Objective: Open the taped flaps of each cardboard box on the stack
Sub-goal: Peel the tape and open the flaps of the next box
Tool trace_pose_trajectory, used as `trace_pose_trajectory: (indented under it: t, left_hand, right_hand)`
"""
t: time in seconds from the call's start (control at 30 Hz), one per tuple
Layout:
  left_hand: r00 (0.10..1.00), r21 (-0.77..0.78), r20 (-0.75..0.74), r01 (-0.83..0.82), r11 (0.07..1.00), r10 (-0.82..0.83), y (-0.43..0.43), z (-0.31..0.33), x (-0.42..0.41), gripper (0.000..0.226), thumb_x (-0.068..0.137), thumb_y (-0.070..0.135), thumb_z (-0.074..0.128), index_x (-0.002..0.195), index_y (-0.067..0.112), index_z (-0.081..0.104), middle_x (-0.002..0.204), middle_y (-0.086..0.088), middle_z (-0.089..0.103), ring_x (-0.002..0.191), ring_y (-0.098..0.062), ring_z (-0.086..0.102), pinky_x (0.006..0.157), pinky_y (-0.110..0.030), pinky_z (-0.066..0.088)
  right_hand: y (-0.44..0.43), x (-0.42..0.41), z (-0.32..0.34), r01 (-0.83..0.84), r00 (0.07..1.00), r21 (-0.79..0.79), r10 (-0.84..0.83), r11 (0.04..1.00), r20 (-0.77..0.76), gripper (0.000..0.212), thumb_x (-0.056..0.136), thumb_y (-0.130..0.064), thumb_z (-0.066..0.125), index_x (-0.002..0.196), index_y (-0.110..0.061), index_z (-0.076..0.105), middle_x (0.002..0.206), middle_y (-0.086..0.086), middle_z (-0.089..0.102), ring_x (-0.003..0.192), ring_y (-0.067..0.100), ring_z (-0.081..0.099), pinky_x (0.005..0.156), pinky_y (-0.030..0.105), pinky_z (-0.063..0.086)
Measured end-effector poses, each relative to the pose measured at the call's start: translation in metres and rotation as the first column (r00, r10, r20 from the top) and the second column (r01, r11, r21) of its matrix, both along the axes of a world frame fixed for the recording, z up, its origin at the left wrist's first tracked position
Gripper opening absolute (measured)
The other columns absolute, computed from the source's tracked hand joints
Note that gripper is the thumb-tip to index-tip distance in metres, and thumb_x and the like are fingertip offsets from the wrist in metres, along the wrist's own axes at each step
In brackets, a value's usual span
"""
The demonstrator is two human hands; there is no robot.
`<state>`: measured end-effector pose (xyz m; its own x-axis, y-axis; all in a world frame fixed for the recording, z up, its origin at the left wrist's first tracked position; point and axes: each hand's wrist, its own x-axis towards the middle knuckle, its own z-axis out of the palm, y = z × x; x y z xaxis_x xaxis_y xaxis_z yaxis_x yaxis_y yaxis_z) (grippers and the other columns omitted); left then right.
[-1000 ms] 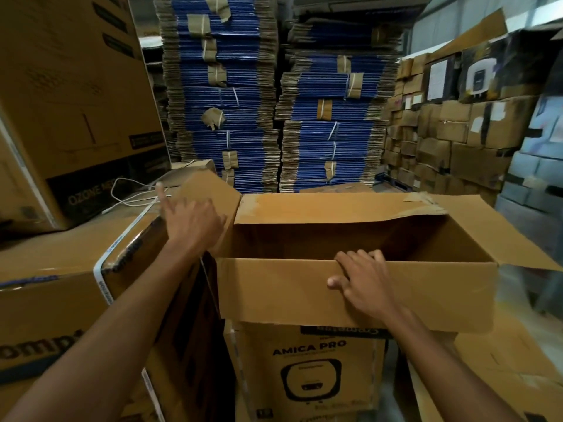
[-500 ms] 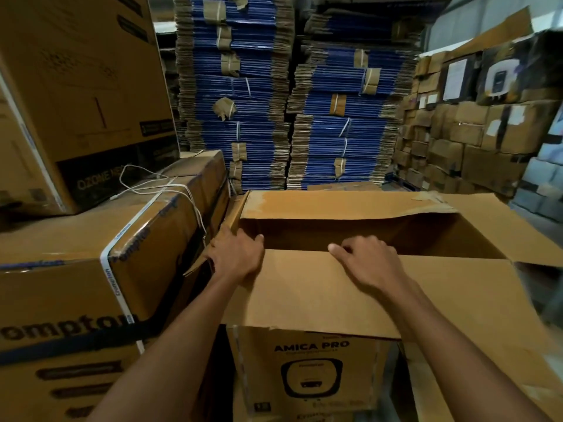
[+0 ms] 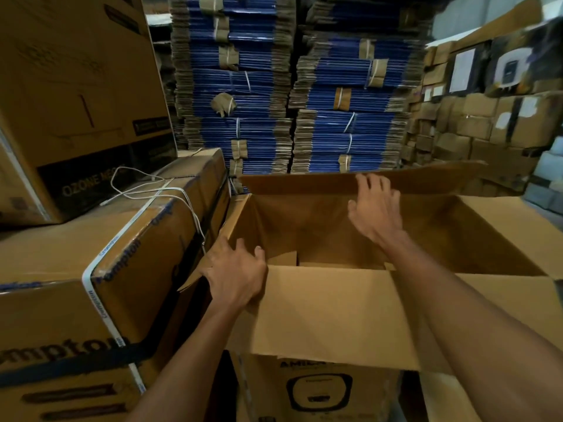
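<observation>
Nearest the person, the near flap [image 3: 329, 315] of the open box [image 3: 304, 226] is folded out and hangs down over the printed carton [image 3: 320, 391] that the box sits on. The left hand [image 3: 234, 278] is at the box's near-left corner. Its thumb lies on the edge of the near flap and its fingers are bent over the left flap [image 3: 187, 283], which is turned down outside the box against the strapped carton [image 3: 128, 269] on the left. It looks like a steadying hold.

Further in, little shows inside the box but folded card low down. The right flap [image 3: 524, 236] is spread outward to the right.

The right hand [image 3: 376, 211] is stretched across the opening, fingers wide and nearly straight, with the tips at the top edge of the far flap [image 3: 298, 184]. Whether the tips hook over that edge cannot be told. This flap is the one not yet laid back: it stands up along the far side, its long axis running left to right. It lies directly beyond the right hand, which is on it, while the left hand is well apart at the near corner. The next move is probably a push away from the person to tip it outward.

A white cable [image 3: 143, 190] lies on the cartons at far left. Beyond are tied bundles of flat blue cartons [image 3: 350, 126] and, to the right, a wall of boxes [image 3: 472, 132].
</observation>
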<state>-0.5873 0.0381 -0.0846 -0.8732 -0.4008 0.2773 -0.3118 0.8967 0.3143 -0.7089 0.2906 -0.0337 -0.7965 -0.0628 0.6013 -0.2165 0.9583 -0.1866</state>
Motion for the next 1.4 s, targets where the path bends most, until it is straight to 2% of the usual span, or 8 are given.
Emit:
trace_pose_trajectory:
  t: [0.2, 0.4, 0.6, 0.73, 0.87, 1.07, 1.27, 1.4]
  left_hand:
    - [1.000, 0.008, -0.023, 0.014, 1.000, -0.013, -0.003, -0.002, -0.002, 0.056, 0.102, 0.056, 0.030, 0.140, 0.022, 0.051, 0.158, -0.015, 0.034, 0.138, -0.044, 0.039, 0.109, -0.067, 0.035]
    - [0.999, 0.020, -0.033, 0.032, 0.999, -0.031, -0.006, -0.006, -0.006, 0.057, 0.102, 0.058, 0.030, 0.146, 0.025, 0.046, 0.163, -0.013, 0.027, 0.144, -0.043, 0.032, 0.112, -0.068, 0.031]
    - [0.999, 0.023, -0.036, 0.038, 0.999, -0.037, -0.004, -0.006, -0.007, 0.054, 0.102, 0.056, 0.031, 0.142, 0.025, 0.051, 0.161, -0.014, 0.029, 0.142, -0.043, 0.033, 0.111, -0.068, 0.031]
    - [0.999, 0.029, -0.032, 0.013, 0.999, -0.012, -0.003, -0.004, -0.006, 0.054, 0.101, 0.055, 0.030, 0.139, 0.023, 0.053, 0.158, -0.016, 0.033, 0.140, -0.044, 0.035, 0.110, -0.068, 0.032]
    - [0.999, 0.022, -0.034, 0.010, 1.000, -0.009, -0.004, -0.004, -0.007, 0.055, 0.100, 0.055, 0.030, 0.133, 0.021, 0.057, 0.153, -0.018, 0.038, 0.136, -0.044, 0.038, 0.109, -0.068, 0.031]
    - [0.994, 0.015, -0.101, 0.052, 0.999, -0.050, -0.004, -0.007, -0.003, 0.054, 0.100, 0.053, 0.034, 0.129, 0.018, 0.061, 0.155, -0.017, 0.037, 0.142, -0.040, 0.032, 0.114, -0.064, 0.024]
    - [0.940, 0.119, -0.314, 0.180, 0.976, -0.135, -0.013, -0.020, 0.001, 0.053, 0.104, 0.056, 0.035, 0.139, 0.022, 0.054, 0.160, -0.011, 0.033, 0.152, -0.031, 0.020, 0.123, -0.059, 0.012]
    - [0.839, 0.273, -0.520, 0.343, 0.899, -0.162, -0.017, -0.059, 0.036, 0.059, 0.106, 0.055, 0.031, 0.158, 0.026, 0.026, 0.169, -0.001, 0.014, 0.156, -0.019, 0.007, 0.122, -0.046, 0.009]
  right_hand:
    - [0.006, -0.067, 0.008, -0.015, 0.992, 0.160, -0.006, 0.987, 0.124, 0.073, 0.098, -0.034, 0.054, 0.160, -0.014, 0.021, 0.168, 0.011, 0.017, 0.155, 0.030, 0.013, 0.121, 0.059, 0.018]
    - [0.005, -0.099, -0.010, 0.019, 0.959, 0.238, -0.085, 0.971, 0.270, 0.055, 0.098, -0.035, 0.053, 0.147, -0.015, 0.038, 0.154, 0.009, 0.039, 0.141, 0.030, 0.036, 0.111, 0.058, 0.032]
    - [-0.001, -0.108, -0.002, -0.027, 0.824, 0.181, -0.081, 0.983, 0.561, 0.074, 0.097, -0.057, 0.053, 0.158, -0.023, 0.027, 0.165, 0.010, 0.027, 0.152, 0.031, 0.023, 0.120, 0.063, 0.014]
    - [-0.012, -0.072, -0.001, -0.068, 0.859, 0.085, 0.015, 0.994, 0.511, 0.067, 0.101, -0.058, 0.046, 0.154, -0.018, 0.036, 0.158, 0.014, 0.040, 0.142, 0.035, 0.041, 0.114, 0.058, 0.034]
    - [-0.022, 0.011, -0.008, -0.166, 0.831, -0.182, 0.237, 0.969, 0.504, 0.033, 0.102, -0.041, 0.057, 0.115, -0.013, 0.068, 0.104, 0.008, 0.071, 0.089, 0.020, 0.067, 0.088, 0.042, 0.057]
    - [0.005, 0.123, -0.033, -0.151, 0.966, -0.065, 0.161, 0.986, 0.203, 0.026, 0.104, -0.037, 0.049, 0.095, -0.022, 0.068, 0.081, -0.002, 0.068, 0.068, 0.014, 0.064, 0.068, 0.038, 0.059]
    - [0.074, 0.173, -0.098, -0.042, 0.997, -0.006, 0.042, 0.999, -0.069, 0.045, 0.105, -0.040, 0.038, 0.140, -0.021, 0.059, 0.146, 0.002, 0.057, 0.139, 0.019, 0.046, 0.120, 0.046, 0.023]
    - [0.136, 0.194, -0.135, 0.201, 0.977, -0.184, -0.210, 0.962, -0.028, 0.056, 0.105, -0.050, 0.031, 0.158, -0.033, 0.028, 0.167, 0.003, 0.024, 0.155, 0.023, 0.015, 0.123, 0.052, 0.006]
